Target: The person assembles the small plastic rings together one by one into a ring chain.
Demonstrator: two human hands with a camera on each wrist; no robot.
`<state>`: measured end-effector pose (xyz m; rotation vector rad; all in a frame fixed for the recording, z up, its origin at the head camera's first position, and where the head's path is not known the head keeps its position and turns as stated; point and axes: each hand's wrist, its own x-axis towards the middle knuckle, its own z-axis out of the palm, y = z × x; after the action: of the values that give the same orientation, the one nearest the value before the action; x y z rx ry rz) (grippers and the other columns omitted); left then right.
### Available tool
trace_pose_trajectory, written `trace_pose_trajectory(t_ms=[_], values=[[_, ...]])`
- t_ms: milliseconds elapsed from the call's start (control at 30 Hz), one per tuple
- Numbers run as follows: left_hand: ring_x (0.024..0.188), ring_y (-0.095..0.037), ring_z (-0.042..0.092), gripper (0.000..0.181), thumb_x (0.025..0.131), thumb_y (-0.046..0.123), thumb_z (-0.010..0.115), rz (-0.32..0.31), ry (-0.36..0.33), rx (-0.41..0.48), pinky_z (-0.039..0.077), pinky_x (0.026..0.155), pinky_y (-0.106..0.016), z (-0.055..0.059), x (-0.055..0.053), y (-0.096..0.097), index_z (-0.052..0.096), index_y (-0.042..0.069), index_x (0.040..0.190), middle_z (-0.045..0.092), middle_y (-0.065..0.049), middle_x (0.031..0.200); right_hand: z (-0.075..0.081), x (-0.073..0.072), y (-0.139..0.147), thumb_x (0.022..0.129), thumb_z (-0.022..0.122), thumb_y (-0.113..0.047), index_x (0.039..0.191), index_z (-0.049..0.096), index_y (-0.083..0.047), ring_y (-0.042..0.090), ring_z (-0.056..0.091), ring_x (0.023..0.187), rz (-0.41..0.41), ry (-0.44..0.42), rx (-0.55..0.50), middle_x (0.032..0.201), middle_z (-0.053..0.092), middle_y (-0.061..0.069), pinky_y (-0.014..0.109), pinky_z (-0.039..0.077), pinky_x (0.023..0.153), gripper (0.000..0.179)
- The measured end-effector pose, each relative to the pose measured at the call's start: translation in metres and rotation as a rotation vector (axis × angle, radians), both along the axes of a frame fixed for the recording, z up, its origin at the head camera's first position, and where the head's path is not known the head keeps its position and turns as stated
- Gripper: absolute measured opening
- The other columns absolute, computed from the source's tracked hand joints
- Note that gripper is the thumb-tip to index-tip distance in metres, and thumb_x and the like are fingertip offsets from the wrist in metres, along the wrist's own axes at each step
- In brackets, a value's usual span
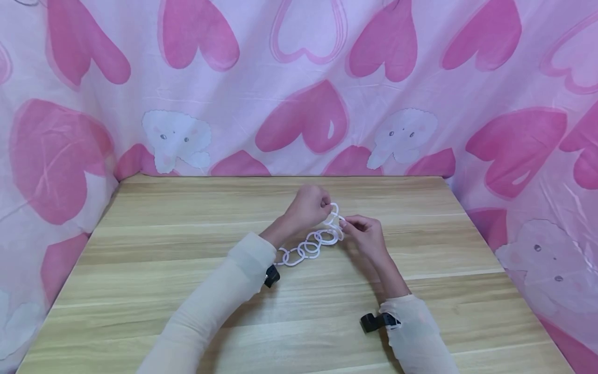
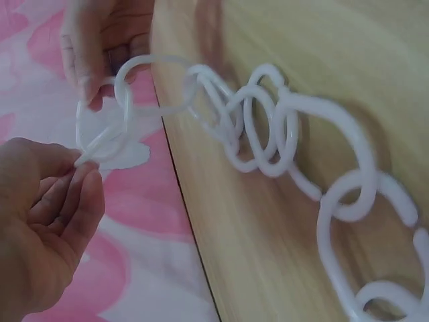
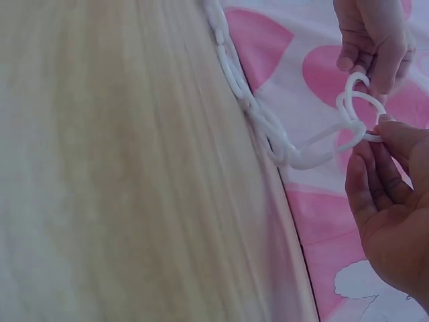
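A chain of white plastic C-shaped links (image 1: 295, 264) runs from both hands down to the tabletop. My left hand (image 1: 308, 206) pinches one link at the chain's upper end between thumb and fingers; the left wrist view shows this end link (image 2: 107, 142) at the fingertips. Just to the right and slightly lower, my right hand (image 1: 366, 236) pinches the neighbouring link, its thumb (image 3: 395, 132) pressed on the plastic. In the right wrist view these links overlap between the two hands. The rest of the chain (image 2: 367, 161) trails away in interlocked loops, partly hidden behind the left forearm in the head view.
The hands work over a wooden table (image 1: 140, 301), toward its far half. A pink curtain with hearts (image 1: 303, 122) hangs behind it and along both sides. Black wrist cameras (image 1: 374, 322) sit at the light sleeves (image 1: 210, 296).
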<state>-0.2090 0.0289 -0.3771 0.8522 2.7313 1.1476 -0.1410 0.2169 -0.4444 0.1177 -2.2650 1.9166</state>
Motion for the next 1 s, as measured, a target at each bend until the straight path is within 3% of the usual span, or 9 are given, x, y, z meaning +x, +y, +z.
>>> trace_pose_trajectory(t_ms=[67, 200, 300, 500, 633, 800, 867, 933, 1000], values=[[0.073, -0.013, 0.061, 0.011, 0.092, 0.013, 0.070, 0.012, -0.018, 0.004, 0.048, 0.064, -0.020, -0.0004, 0.0007, -0.0001, 0.077, 0.007, 0.085, 0.073, -0.005, 0.080, 0.0000, -0.0003, 0.0000, 0.092, 0.068, 0.004, 0.105, 0.066, 0.021, -0.003, 0.066, 0.074, 0.003, 0.002, 0.001, 0.081, 0.074, -0.014, 0.014, 0.057, 0.071, 0.021], [0.081, -0.017, 0.071, 0.015, 0.093, 0.014, 0.070, 0.055, -0.077, 0.093, 0.057, 0.071, -0.022, -0.0010, -0.0007, -0.0003, 0.078, 0.004, 0.100, 0.079, -0.009, 0.091, -0.0001, -0.0001, 0.0000, 0.093, 0.067, 0.004, 0.106, 0.066, 0.021, -0.004, 0.065, 0.075, 0.019, -0.011, 0.020, 0.081, 0.072, -0.020, 0.013, 0.057, 0.071, 0.022], [0.082, -0.019, 0.073, 0.018, 0.093, 0.014, 0.071, 0.064, -0.066, 0.149, 0.057, 0.070, -0.023, -0.0005, -0.0014, 0.0007, 0.078, 0.002, 0.105, 0.079, -0.012, 0.094, 0.0003, 0.0003, -0.0003, 0.093, 0.067, 0.003, 0.107, 0.066, 0.021, -0.005, 0.065, 0.076, 0.030, -0.020, 0.031, 0.081, 0.071, -0.023, 0.013, 0.056, 0.072, 0.023], [0.077, -0.019, 0.071, 0.016, 0.093, 0.014, 0.073, 0.088, -0.048, 0.229, 0.052, 0.063, -0.019, -0.0025, -0.0019, 0.0028, 0.078, 0.002, 0.102, 0.079, -0.012, 0.089, 0.0005, -0.0001, -0.0015, 0.093, 0.067, 0.003, 0.108, 0.066, 0.020, -0.005, 0.063, 0.075, 0.053, -0.015, 0.041, 0.081, 0.070, -0.023, 0.012, 0.055, 0.070, 0.022], [0.081, -0.020, 0.074, 0.016, 0.092, 0.014, 0.074, 0.095, -0.071, 0.264, 0.054, 0.067, -0.019, -0.0041, -0.0017, 0.0035, 0.078, 0.002, 0.102, 0.080, -0.012, 0.092, 0.0005, -0.0011, -0.0018, 0.095, 0.065, 0.002, 0.110, 0.065, 0.020, -0.005, 0.065, 0.078, 0.056, -0.024, 0.044, 0.082, 0.071, -0.023, 0.012, 0.056, 0.074, 0.024], [0.085, -0.019, 0.073, 0.016, 0.093, 0.016, 0.073, 0.071, -0.126, 0.309, 0.058, 0.071, -0.021, -0.0044, 0.0002, 0.0038, 0.077, 0.004, 0.103, 0.079, -0.011, 0.096, 0.0034, -0.0023, -0.0019, 0.098, 0.061, -0.003, 0.115, 0.062, 0.019, -0.003, 0.065, 0.080, 0.003, -0.054, -0.017, 0.082, 0.071, -0.019, 0.015, 0.056, 0.078, 0.028], [0.085, -0.019, 0.073, 0.016, 0.094, 0.016, 0.073, 0.054, -0.139, 0.324, 0.058, 0.072, -0.022, -0.0044, 0.0011, 0.0040, 0.076, 0.004, 0.104, 0.079, -0.011, 0.097, 0.0050, -0.0026, -0.0020, 0.098, 0.062, -0.003, 0.112, 0.065, 0.015, -0.001, 0.065, 0.079, -0.015, -0.064, -0.053, 0.082, 0.071, -0.017, 0.016, 0.057, 0.078, 0.023], [0.084, -0.018, 0.073, 0.016, 0.094, 0.016, 0.073, 0.040, -0.146, 0.334, 0.058, 0.073, -0.021, -0.0047, 0.0020, 0.0038, 0.076, 0.004, 0.104, 0.078, -0.011, 0.096, 0.0068, -0.0032, -0.0025, 0.098, 0.062, -0.003, 0.105, 0.071, 0.002, -0.001, 0.065, 0.078, -0.022, -0.075, -0.087, 0.083, 0.071, -0.017, 0.017, 0.057, 0.078, 0.013], [0.084, -0.017, 0.072, 0.016, 0.094, 0.016, 0.073, 0.028, -0.154, 0.343, 0.058, 0.073, -0.021, -0.0051, 0.0029, 0.0033, 0.075, 0.003, 0.103, 0.078, -0.011, 0.096, 0.0081, -0.0047, -0.0027, 0.097, 0.062, -0.001, 0.098, 0.073, -0.012, -0.001, 0.065, 0.079, -0.026, -0.083, -0.114, 0.085, 0.072, -0.017, 0.016, 0.057, 0.078, 0.016]])
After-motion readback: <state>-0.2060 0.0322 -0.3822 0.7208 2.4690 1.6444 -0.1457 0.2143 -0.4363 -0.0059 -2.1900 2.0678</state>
